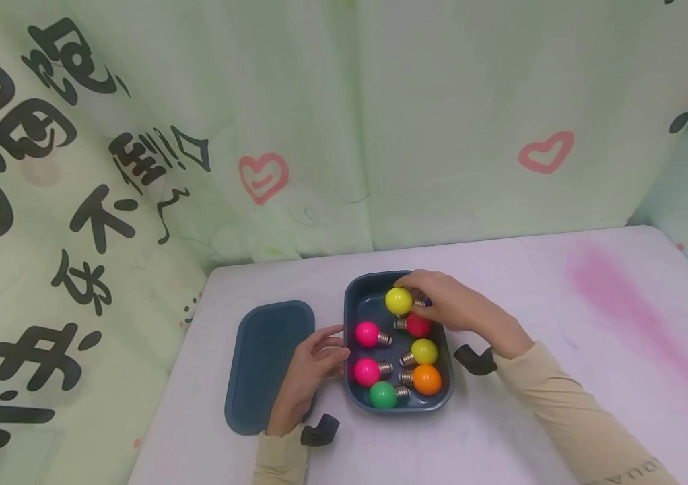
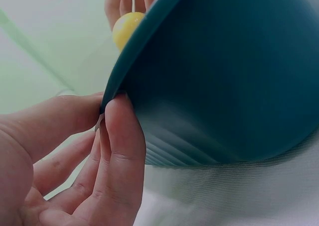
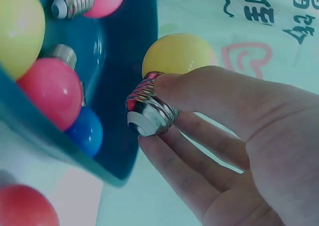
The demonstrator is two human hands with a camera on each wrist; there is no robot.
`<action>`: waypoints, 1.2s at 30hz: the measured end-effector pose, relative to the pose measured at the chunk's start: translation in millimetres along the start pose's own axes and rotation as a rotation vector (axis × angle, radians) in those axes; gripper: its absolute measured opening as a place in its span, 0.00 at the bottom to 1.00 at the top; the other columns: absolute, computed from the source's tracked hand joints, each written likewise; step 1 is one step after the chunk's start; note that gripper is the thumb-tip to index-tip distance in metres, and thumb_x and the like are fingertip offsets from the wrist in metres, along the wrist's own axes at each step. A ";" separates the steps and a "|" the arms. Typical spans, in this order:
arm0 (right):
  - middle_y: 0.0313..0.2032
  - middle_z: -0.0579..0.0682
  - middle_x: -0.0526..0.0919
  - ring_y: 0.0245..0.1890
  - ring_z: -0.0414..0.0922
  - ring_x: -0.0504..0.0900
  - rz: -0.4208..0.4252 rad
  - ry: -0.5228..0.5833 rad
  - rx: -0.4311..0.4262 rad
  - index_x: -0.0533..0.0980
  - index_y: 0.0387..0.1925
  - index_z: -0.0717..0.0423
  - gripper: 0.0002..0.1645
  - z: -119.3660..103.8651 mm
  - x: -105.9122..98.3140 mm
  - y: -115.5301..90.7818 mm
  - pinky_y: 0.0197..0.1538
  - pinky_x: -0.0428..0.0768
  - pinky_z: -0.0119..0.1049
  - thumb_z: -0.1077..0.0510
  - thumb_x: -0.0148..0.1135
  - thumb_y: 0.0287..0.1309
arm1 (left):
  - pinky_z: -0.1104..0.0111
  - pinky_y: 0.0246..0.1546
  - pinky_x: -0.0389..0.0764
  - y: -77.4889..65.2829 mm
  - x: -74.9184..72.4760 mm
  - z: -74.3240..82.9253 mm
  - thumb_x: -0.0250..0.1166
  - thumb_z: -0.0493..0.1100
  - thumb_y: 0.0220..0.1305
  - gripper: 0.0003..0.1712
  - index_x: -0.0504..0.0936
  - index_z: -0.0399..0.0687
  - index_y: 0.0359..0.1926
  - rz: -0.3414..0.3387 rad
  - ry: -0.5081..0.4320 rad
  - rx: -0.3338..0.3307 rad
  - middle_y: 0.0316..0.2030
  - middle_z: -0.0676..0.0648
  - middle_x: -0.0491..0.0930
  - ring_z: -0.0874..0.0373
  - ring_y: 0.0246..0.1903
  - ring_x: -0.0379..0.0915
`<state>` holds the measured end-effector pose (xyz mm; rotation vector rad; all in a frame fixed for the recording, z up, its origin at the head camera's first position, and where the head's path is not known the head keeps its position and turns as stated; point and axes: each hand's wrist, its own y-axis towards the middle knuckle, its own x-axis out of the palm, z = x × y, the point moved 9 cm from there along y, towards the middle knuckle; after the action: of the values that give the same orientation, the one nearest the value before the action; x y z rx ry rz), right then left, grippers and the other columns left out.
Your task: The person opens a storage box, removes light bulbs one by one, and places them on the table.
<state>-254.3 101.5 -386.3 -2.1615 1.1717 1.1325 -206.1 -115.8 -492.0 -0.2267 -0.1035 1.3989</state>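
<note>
A dark blue tray (image 1: 371, 300) stands on the table with several coloured light bulbs in it. My right hand (image 1: 450, 301) is over its far right corner, pinching a yellow light bulb (image 1: 398, 301) by its metal screw base (image 3: 149, 104). At the tray's left side, my left hand (image 1: 314, 360) pinches the rim (image 2: 117, 76) between thumb and finger. Inside the tray lie two pink bulbs (image 1: 367, 334), a red bulb (image 1: 419, 325), another yellow bulb (image 1: 425, 351), an orange bulb (image 1: 427, 380) and a green bulb (image 1: 383, 395). A blue bulb (image 3: 87, 131) shows in the right wrist view.
A flat blue lid or second tray (image 1: 270, 364) lies to the left, partly behind my left hand. The white table (image 1: 538, 303) bears a pink patch at right. Behind it hangs a pale green curtain (image 1: 441, 135) with drawn hearts and dark writing.
</note>
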 end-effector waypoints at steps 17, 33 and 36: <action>0.52 0.58 0.80 0.49 0.53 0.80 0.042 0.023 0.064 0.73 0.60 0.62 0.29 33.7 -23.0 -16.3 0.51 0.83 0.50 0.66 0.69 0.56 | 0.68 0.39 0.84 -0.6 -1.6 -0.3 0.70 0.41 0.62 0.30 0.74 0.46 0.65 0.007 -0.019 -0.004 0.47 0.41 0.80 0.59 0.39 0.81; 0.53 0.61 0.80 0.50 0.56 0.81 0.076 0.018 0.088 0.73 0.60 0.62 0.29 68.3 -33.9 -23.0 0.53 0.81 0.54 0.67 0.69 0.56 | 0.67 0.40 0.84 -0.7 -0.7 0.2 0.70 0.42 0.63 0.29 0.75 0.47 0.65 0.010 -0.005 -0.004 0.48 0.41 0.81 0.55 0.42 0.82; 0.52 0.61 0.80 0.50 0.56 0.81 0.078 0.013 0.089 0.73 0.59 0.63 0.28 74.1 -34.1 -23.0 0.53 0.81 0.55 0.67 0.69 0.56 | 0.67 0.40 0.84 -1.0 -0.6 0.4 0.70 0.42 0.63 0.29 0.75 0.48 0.65 0.007 -0.004 -0.003 0.48 0.41 0.81 0.55 0.43 0.82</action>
<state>-279.2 181.1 -401.0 -2.0752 1.2972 1.0788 -205.4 -116.5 -491.4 -0.2273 -0.1082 1.4064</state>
